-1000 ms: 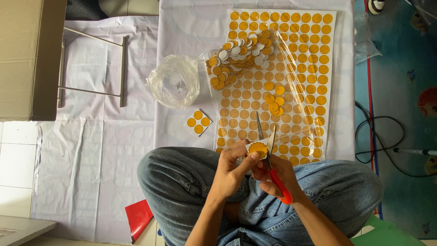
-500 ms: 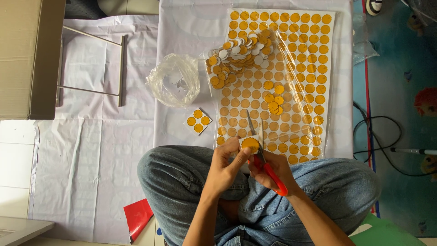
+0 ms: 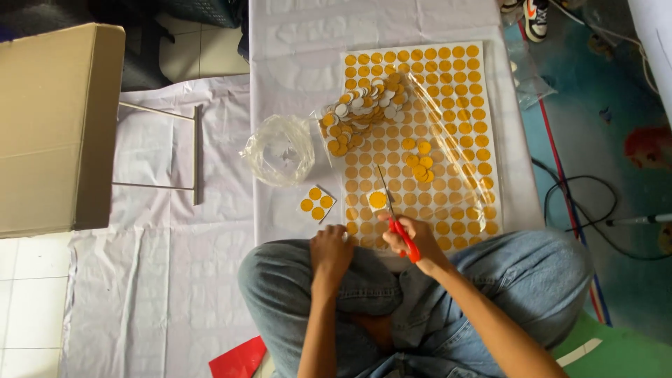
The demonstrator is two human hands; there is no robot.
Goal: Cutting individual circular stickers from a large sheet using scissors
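My right hand (image 3: pixel 413 234) grips red-handled scissors (image 3: pixel 395 224), blades pointing away over a white sheet of orange round stickers (image 3: pixel 448 150). One cut sticker piece (image 3: pixel 377 200) lies on the sheet beside the blades. My left hand (image 3: pixel 330 250) rests fingers curled on my knee at the sheet's near edge, with nothing visible in it. A small square of several orange stickers (image 3: pixel 316 203) lies left of the sheet. A heap of cut stickers (image 3: pixel 360 108) sits in a clear bag at the sheet's upper left.
A crumpled clear plastic bag (image 3: pixel 280 150) lies left of the sheet. A cardboard box (image 3: pixel 56 126) stands at far left beside a metal frame (image 3: pixel 192 150). Black cables (image 3: pixel 581 203) run on the blue mat at right. Red paper (image 3: pixel 241 358) lies by my leg.
Both hands held a sticker piece at the scissors before. The piece now lies on the sheet, and my left hand has dropped to my knee.
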